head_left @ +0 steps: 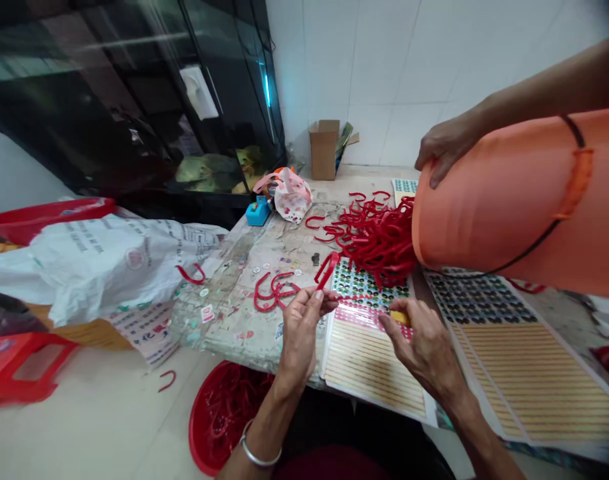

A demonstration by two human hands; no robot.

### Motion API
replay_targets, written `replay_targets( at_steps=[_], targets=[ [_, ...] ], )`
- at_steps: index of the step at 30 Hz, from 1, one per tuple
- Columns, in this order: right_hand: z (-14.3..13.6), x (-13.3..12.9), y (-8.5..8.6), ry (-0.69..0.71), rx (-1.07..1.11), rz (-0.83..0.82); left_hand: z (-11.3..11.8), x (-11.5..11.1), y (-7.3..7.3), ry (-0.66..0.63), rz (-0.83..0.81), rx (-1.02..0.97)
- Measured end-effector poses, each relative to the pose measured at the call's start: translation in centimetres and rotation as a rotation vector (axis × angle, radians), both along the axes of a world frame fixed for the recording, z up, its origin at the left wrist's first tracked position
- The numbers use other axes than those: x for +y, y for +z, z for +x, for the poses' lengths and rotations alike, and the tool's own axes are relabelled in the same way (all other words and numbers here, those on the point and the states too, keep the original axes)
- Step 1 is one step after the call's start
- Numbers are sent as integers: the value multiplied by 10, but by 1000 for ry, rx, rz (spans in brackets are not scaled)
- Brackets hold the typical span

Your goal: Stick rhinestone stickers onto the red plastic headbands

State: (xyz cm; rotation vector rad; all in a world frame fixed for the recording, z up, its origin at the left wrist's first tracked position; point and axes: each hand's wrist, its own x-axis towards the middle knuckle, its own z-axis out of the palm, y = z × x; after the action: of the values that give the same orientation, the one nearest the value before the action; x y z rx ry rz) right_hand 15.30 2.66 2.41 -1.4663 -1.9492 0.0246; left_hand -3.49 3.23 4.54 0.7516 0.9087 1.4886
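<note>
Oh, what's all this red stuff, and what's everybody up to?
Someone seated at a cluttered table holds a curved red piece in the left hand, while the right hand, with something yellow at its fingers, is over a sticker sheet. Another person's hand grips the rim of a tipped orange bucket, its mouth at a heap of red pieces. More lie loose on the table and in a red basin below.
</note>
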Motion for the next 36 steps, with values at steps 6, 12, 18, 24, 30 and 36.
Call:
replay_targets(
  at_steps=[6, 12, 18, 24, 30, 36],
  targets=[
    [5, -4, -76, 16, -104, -147, -2, 1, -1, -33, -48, -173],
    [-10, 0, -65, 118, 320, -281, -2, -3, -6, -7, -69, -206],
    [-57, -1, -31, 260, 1283, -746, 1, -13, -9, 1, -107, -255],
    [-70, 7, -18, 233, 1619, -744, 7, -17, -15, -26, -117, -246],
    [-63, 9, -17, 79, 1111, -346, 15, -17, -19, -13, -123, -182],
    [-47, 7, 4, 95, 951, -170, 18, -17, -23, 0, -159, -135]
  ],
)
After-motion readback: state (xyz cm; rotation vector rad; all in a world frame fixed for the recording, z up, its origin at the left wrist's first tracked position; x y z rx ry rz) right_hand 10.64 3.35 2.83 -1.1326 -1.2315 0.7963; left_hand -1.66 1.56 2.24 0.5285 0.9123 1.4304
